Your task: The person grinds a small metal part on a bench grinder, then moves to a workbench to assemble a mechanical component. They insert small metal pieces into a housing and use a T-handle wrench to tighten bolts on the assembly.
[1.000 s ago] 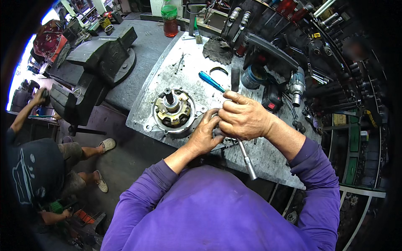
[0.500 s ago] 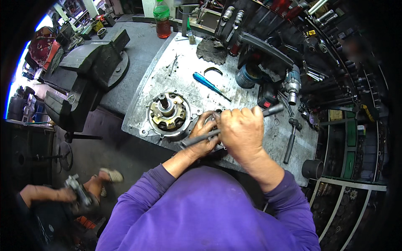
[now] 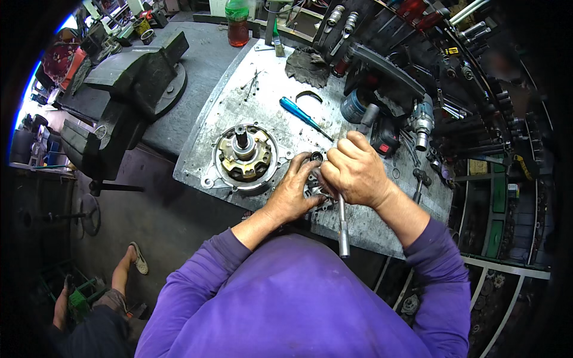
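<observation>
My right hand [image 3: 356, 170] is closed in a fist round a metal T-handle wrench [image 3: 343, 235]. One end of its bar points toward me past the table's front edge; the other sticks out beyond my knuckles. My left hand [image 3: 292, 190] grips a small metal housing [image 3: 317, 188] on the tabletop, thumb and fingers either side of it. My hands hide much of that housing and where the wrench meets it. Left of them sits a round motor-like housing [image 3: 246, 154] with an upright splined shaft [image 3: 242, 136]. A blue-handled screwdriver [image 3: 296, 111] lies beyond my hands.
A large bench vise [image 3: 128, 89] stands at left. Around the metal-topped table [image 3: 209, 122] are a hammer [image 3: 421, 179], a cordless power tool [image 3: 421, 122], a blue can [image 3: 353, 106], a brush [image 3: 278, 45] and a bottle [image 3: 237, 24]. Another person's leg [image 3: 123, 271] shows at lower left.
The wrench bar has swung from lying crosswise to pointing toward me, turned by my right hand. My left hand's fingers have shifted on the small housing. The other person has moved.
</observation>
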Demonstrator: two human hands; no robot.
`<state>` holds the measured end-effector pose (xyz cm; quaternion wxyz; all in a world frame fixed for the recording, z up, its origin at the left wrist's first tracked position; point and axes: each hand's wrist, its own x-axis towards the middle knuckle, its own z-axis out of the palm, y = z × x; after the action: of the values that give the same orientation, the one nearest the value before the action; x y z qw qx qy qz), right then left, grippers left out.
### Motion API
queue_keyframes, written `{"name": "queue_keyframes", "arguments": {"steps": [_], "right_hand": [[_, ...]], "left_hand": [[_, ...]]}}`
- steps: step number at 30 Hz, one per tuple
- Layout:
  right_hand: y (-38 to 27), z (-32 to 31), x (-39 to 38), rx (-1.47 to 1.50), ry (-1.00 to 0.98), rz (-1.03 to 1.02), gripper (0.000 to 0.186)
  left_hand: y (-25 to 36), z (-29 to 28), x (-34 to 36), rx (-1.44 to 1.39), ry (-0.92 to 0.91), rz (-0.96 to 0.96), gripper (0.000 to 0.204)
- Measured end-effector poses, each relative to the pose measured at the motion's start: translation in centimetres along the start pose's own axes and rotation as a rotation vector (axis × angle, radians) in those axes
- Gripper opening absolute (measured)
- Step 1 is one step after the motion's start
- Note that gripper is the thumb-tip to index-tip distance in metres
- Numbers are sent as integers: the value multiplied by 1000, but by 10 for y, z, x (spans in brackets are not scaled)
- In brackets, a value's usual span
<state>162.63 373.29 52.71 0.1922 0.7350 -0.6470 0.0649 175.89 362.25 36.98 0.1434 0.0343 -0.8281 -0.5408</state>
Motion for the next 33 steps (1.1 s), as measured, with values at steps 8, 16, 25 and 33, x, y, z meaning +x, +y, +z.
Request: {"name": "queue_keyframes", "arguments": {"steps": [8,16,25,33], "right_hand": [[-37,8,-6,-159,-21,440,26],[4,-15,-11,-71,73,154,29],[12,11,-20,72,136,-82,21],[8,12,-11,30,111,2,20]], "left_hand": [[-6,-5,6,13,-69,-38,85],[-3,-14,-4,60,23,14,76],[-6,-6,-16,131,172,46,27],[3,-8,-10,166,121,-5,27]]}}
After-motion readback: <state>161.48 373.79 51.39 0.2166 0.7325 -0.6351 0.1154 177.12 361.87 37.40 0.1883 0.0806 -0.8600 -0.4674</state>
